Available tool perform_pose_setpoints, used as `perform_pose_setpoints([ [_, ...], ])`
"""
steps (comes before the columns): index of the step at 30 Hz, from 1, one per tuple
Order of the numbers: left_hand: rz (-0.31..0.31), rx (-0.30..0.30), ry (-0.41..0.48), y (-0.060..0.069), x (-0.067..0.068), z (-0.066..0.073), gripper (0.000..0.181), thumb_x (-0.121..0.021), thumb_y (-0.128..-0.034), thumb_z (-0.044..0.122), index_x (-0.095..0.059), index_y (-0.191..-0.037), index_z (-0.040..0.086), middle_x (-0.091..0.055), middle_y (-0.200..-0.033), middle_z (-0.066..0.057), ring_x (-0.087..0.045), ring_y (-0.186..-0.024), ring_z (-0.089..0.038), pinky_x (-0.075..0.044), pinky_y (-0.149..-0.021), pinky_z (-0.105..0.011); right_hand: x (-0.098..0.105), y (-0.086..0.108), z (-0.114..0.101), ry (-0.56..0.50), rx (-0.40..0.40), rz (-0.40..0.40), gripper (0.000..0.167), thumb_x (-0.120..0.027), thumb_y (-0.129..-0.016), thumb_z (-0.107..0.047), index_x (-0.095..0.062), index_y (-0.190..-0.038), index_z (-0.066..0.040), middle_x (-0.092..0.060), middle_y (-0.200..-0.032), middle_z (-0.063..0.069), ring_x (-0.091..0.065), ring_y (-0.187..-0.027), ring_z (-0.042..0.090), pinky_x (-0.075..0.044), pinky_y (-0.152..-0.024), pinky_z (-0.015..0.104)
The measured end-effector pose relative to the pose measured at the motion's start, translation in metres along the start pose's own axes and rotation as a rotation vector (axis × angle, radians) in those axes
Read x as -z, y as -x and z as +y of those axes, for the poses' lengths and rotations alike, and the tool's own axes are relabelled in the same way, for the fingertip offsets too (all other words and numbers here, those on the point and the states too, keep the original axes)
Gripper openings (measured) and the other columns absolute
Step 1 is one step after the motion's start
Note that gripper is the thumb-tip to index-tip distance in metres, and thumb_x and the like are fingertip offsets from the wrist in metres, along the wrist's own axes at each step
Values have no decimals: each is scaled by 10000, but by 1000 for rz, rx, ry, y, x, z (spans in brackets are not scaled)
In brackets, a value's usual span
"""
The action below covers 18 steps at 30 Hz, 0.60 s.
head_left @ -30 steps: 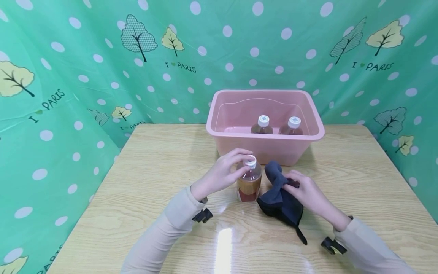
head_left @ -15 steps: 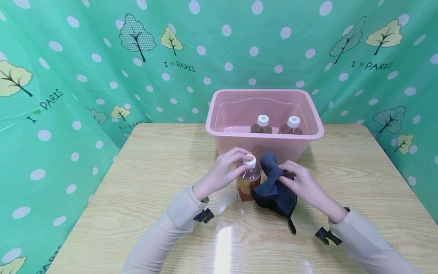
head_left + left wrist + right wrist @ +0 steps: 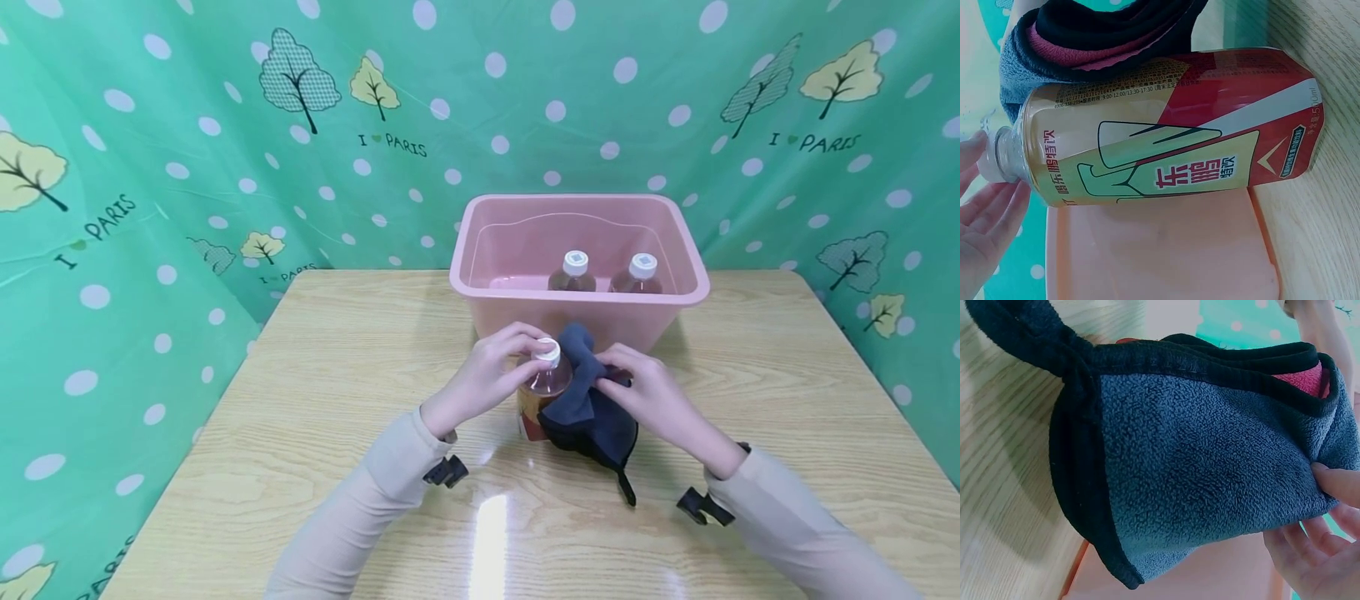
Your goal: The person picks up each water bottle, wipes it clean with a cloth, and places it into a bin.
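Observation:
A drink bottle (image 3: 1166, 137) with a gold and red label stands upright on the table, in front of the pink tub. My left hand (image 3: 495, 367) pinches its white cap (image 3: 550, 353) between thumb and fingers. Just to the right, my right hand (image 3: 652, 396) grips a folded dark grey cloth (image 3: 1204, 450) with black edging, a hanging loop and a pink inner side. In the head view the cloth covers part of the bottle's right side. The left wrist view has the cloth against or very close to the bottle; whether it presses there I cannot tell.
The pink tub (image 3: 510, 317) stands at the back of the wooden table (image 3: 360, 358). Inside it are two more white-capped bottles, a left one (image 3: 575, 271) and a right one (image 3: 641, 273). Behind hangs a green dotted curtain (image 3: 450, 125).
My right hand has moved left with the cloth, bringing it from beside the bottle to its right side. The left hand has stayed on the cap.

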<state>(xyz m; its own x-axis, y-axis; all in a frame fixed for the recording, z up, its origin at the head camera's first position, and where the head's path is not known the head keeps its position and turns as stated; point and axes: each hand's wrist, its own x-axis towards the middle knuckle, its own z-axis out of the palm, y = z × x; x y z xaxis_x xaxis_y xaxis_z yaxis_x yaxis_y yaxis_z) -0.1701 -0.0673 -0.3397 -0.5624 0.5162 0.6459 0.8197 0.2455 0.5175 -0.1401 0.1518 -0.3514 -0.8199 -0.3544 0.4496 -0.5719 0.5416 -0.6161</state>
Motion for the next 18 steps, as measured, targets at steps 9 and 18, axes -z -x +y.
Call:
perform_pose_setpoints([
  [9, -6, 0, 2, 0, 1, 0, 167, -670, -770, 57, -643, -927, 7, -605, -946, -75, -583, -856, -108, -466, -764, -139, -5, 0, 1, -30, -32, -28, 184, -615, -725, 146, -631, -875, 40, -602, -830, 72, -564, -745, 186, -516, -631, 330],
  [18, -15, -10, 15, -1, 1, -1, 178, -671, -768, 57, -645, -935, 0, -605, -953, -77, -582, -845, -100, -468, -760, -142, -13, 3, 10, -7, -40, -54, 186, -624, -707, 155, -625, -863, 54, -604, -823, 94, -579, -764, 218, -525, -636, 330],
])
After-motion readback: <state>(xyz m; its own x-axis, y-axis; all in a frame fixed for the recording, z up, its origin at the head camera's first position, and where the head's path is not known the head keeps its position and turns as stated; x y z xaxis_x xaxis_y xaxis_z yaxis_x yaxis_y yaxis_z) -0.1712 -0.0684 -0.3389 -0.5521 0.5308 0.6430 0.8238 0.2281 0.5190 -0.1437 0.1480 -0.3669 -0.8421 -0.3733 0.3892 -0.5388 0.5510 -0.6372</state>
